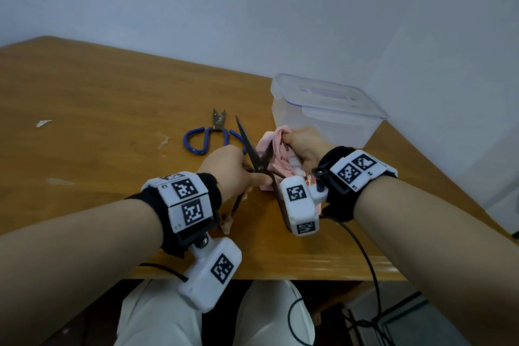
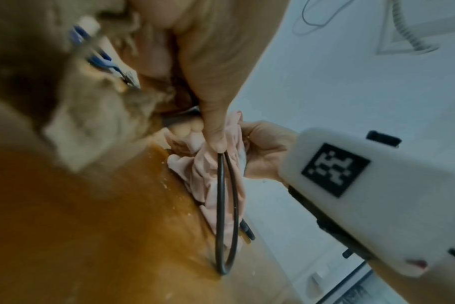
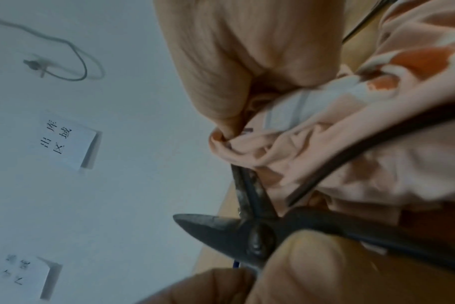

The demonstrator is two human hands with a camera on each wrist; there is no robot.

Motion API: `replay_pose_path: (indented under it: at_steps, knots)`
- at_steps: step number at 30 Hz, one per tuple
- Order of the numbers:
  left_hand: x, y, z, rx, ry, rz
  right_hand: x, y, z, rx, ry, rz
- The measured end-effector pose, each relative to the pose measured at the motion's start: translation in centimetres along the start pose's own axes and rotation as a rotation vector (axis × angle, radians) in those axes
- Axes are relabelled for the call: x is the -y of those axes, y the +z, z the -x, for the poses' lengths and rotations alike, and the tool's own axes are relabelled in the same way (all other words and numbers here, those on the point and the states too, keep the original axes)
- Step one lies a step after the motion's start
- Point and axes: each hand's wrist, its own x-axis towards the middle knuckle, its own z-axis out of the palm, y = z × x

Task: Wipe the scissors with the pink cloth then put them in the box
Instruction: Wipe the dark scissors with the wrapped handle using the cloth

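Observation:
Black metal scissors point(image 1: 254, 159) are held above the table with the blades spread apart. My left hand point(image 1: 234, 164) grips them at the pivot, thumb point(image 3: 312, 265) on the screw. One blade points up and away. The other blade runs into the pink cloth point(image 1: 276, 161), which my right hand point(image 1: 299, 143) bunches and pinches around it. From the left wrist, a black loop handle point(image 2: 226, 216) hangs down in front of the cloth point(image 2: 208, 181). The right wrist view has the cloth point(image 3: 338, 148) wrapped over one blade near the pivot point(image 3: 257, 236). The clear plastic box point(image 1: 325, 118) stands behind my right hand with its lid on top.
A second pair of scissors with blue handles point(image 1: 206, 136) lies on the wooden table point(image 1: 98, 126) just beyond my left hand. White scraps point(image 1: 43, 123) lie at the left. The wall rises close behind the box. A cable point(image 1: 362, 250) trails off the front edge.

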Motion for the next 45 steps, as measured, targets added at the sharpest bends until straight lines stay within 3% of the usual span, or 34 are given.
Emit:
replay_pose_path:
  at_steps: [5, 13, 17, 20, 23, 27, 32, 34, 41, 45]
  knots:
    - [0.2, 0.2, -0.2, 0.011, 0.001, 0.058, -0.4, -0.1, 0.3, 0.083, 0.058, -0.023]
    - [0.0, 0.1, 0.1, 0.016, -0.004, 0.023, -0.3, -0.1, -0.5, -0.006, 0.066, -0.123]
    - [0.1, 0.4, 0.4, 0.066, 0.006, 0.11, -0.9, -1.8, -4.0, -0.084, -0.014, -0.104]
    - [0.6, 0.3, 0.6, 0.056, -0.009, 0.197, -1.1, -3.3, -4.9, -0.125, 0.017, -0.111]
    - [1.0, 0.2, 0.5, 0.02, -0.023, 0.307, -0.8, -2.7, -2.3, -0.032, 0.098, -0.045]
    - [0.9, -0.2, 0.2, -0.08, -0.049, 0.405, -1.2, -2.3, -1.4, 0.045, 0.093, 0.03]
    - [1.1, -0.9, 0.0, -0.144, -0.105, 0.56, -0.6, -2.2, 0.8, 0.451, 0.161, -0.142]
    - [1.2, -1.1, -0.1, -0.143, -0.131, 0.612, -0.8, -1.9, 1.0, 0.533, 0.155, -0.132]
    - [0.8, -1.8, -0.3, -0.109, -0.287, 0.846, -1.2, -1.5, 0.4, 0.343, -0.033, -0.002]
    - [0.6, -1.7, -0.4, -0.091, -0.261, 0.843, -1.1, -1.7, 0.1, 0.289, -0.066, 0.026]
